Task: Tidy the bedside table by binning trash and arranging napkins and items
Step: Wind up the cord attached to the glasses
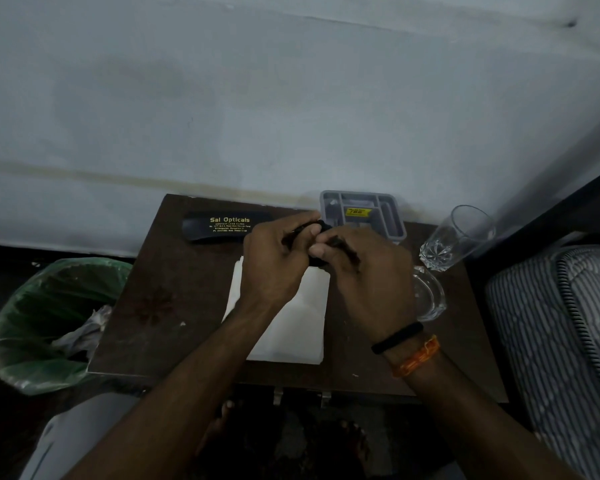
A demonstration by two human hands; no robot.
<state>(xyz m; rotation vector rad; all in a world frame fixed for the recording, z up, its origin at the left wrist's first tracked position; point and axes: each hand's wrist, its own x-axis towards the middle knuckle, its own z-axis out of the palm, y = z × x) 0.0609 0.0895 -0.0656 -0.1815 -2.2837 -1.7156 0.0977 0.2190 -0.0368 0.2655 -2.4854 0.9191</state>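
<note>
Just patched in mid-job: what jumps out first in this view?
Both hands, left and right, meet at the table's centre, working a small dark item above a white napkin. Behind them lie a black case marked Sai Opticals and a grey tray; a green-lined bin stands at the left.

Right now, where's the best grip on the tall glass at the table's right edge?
Grip the tall glass around its smooth mid-wall, coming from the front, the person's side. It stands upright with the wall close behind, the grey tray to its left and a second glass piece just in front, so go in above that.
</note>
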